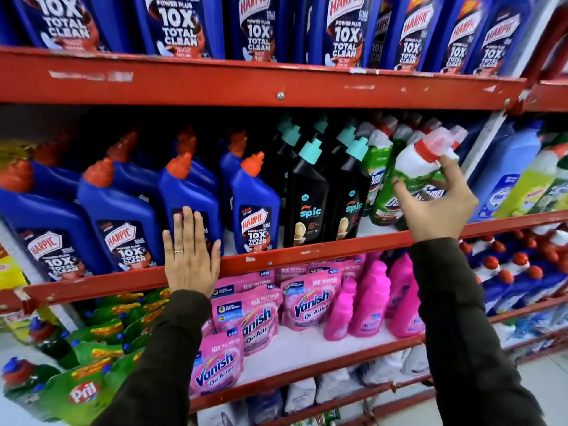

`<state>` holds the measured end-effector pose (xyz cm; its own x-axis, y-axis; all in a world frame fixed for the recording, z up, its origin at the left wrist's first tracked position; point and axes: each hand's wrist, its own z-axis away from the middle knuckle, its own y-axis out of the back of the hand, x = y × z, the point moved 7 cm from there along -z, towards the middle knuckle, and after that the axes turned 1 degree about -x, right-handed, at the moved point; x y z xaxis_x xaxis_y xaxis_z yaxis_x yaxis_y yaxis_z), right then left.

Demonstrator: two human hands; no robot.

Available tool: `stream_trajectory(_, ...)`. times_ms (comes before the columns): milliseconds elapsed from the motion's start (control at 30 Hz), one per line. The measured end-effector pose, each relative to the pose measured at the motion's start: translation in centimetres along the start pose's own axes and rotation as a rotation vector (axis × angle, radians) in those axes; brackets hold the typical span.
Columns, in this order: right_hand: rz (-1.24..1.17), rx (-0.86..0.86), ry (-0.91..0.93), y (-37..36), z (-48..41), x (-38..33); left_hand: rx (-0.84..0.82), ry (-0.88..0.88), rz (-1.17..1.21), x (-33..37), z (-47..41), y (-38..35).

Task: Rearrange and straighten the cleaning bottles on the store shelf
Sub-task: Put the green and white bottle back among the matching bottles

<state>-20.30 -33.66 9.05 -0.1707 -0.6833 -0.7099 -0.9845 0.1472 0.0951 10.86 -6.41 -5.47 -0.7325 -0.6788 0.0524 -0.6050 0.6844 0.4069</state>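
Note:
On the middle shelf [307, 253] stand blue Harpic bottles [255, 207] with orange caps, black Spic bottles [307, 204] with teal caps, and green Domex bottles [376, 176]. My right hand [436, 204] grips a green and white Domex bottle [415, 167] with a red cap, held tilted in front of the Domex row at the right. My left hand [190, 256] lies flat, fingers spread, against the front of a blue Harpic bottle [190, 195] at the shelf's front edge.
Large Harpic bottles [261, 26] fill the shelf above. Pink Vanish pouches [249, 315] and bottles [368, 302] sit on the shelf below, with green Pril bottles [86, 388] at lower left. More cleaning bottles [516, 179] fill the neighbouring rack at right.

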Motion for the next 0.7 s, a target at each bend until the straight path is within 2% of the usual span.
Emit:
stream_trajectory(400, -0.038, -0.167, -0.043, -3.6, -0.5, 3.0, -0.004, -0.019, 0.038, -0.2, 0.5, -0.4)
stream_trajectory(700, 0.062, -0.173, -0.060, -4.7, -1.5, 3.7, -0.037, -0.007, 0.041, -0.2, 0.5, -0.7)
